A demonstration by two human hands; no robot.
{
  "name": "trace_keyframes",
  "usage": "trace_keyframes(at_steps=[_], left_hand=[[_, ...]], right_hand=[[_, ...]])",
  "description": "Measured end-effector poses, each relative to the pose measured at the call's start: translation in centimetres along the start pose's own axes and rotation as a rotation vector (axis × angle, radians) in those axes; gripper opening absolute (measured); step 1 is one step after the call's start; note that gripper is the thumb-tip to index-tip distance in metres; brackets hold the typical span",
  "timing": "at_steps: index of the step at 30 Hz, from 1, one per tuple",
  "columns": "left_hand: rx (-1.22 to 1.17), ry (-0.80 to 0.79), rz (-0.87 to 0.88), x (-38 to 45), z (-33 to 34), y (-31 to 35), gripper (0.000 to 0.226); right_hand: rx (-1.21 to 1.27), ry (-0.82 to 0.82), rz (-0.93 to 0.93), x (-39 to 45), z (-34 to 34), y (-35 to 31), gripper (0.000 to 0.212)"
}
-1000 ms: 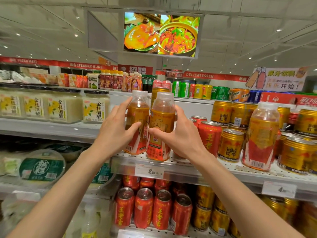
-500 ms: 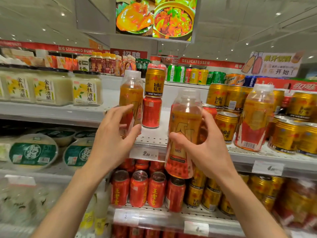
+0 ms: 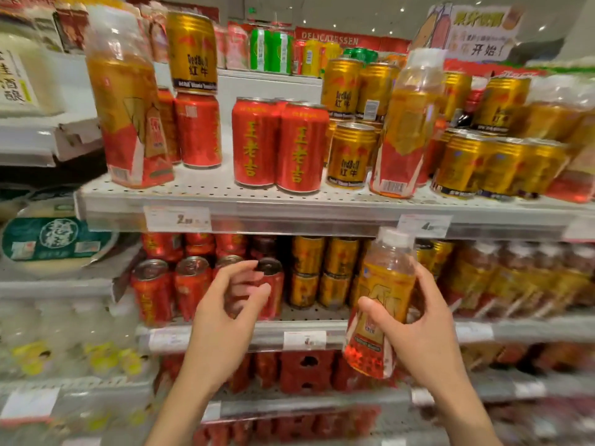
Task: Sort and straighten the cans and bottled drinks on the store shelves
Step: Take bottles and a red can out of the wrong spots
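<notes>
My right hand [image 3: 421,329] grips an orange-and-red bottled drink [image 3: 380,304] with a white cap, held tilted in front of the second shelf. My left hand [image 3: 225,313] is empty, fingers loosely curled, hovering before the red cans [image 3: 190,288] on that shelf. On the upper shelf [image 3: 225,201] a matching bottle [image 3: 128,101] stands at the left end. Two red cans [image 3: 280,146] stand in the middle, a third bottle [image 3: 405,130] among gold cans [image 3: 351,156] to the right. A gold can [image 3: 191,53] sits stacked on a red can [image 3: 199,130].
Gold cans [image 3: 322,272] and more bottles [image 3: 515,278] fill the second shelf to the right. White tubs [image 3: 58,239] and pale bottles sit on the shelving at left. Price tags [image 3: 177,218] hang on the shelf edges. Lower shelves hold red packs [image 3: 306,368].
My right hand carried its bottle down from the upper shelf to the second shelf's height. My left hand let go of the other bottle, now standing on the upper shelf, and dropped down.
</notes>
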State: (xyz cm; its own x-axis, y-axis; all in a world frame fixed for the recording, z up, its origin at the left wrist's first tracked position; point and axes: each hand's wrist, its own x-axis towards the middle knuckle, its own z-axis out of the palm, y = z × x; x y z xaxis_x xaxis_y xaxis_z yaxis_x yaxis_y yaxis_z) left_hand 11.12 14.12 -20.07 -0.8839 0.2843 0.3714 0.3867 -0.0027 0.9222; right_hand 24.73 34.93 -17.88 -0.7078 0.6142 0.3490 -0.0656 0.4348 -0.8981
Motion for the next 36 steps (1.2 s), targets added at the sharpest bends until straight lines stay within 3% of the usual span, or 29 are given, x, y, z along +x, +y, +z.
trace_keyframes(at_steps=[7, 20, 24, 29, 36], left_hand=[[0.035, -0.068, -0.040, -1.9, 8.7, 0.8, 0.027], [0.082, -0.024, -0.029, -4.4, 30.3, 6.4, 0.025], [0.101, -0.030, -0.035, -4.5, 33.4, 7.5, 0.024], [0.127, -0.033, 0.025, -3.3, 35.6, 8.8, 0.024], [0.055, -0.077, 0.111, -1.2, 37.7, 10.2, 0.027]], right_hand=[[-0.021, 0.051, 0.050, 1.1, -8.3, 4.5, 0.089], [0.001, -0.045, 0.124, 7.1, -28.6, 11.8, 0.092], [0.034, -0.048, 0.124, 8.3, -32.0, 12.7, 0.080], [0.007, -0.019, 0.091, 9.8, -34.3, 13.2, 0.090], [-0.037, 0.054, 0.023, 11.3, -36.0, 11.5, 0.074]])
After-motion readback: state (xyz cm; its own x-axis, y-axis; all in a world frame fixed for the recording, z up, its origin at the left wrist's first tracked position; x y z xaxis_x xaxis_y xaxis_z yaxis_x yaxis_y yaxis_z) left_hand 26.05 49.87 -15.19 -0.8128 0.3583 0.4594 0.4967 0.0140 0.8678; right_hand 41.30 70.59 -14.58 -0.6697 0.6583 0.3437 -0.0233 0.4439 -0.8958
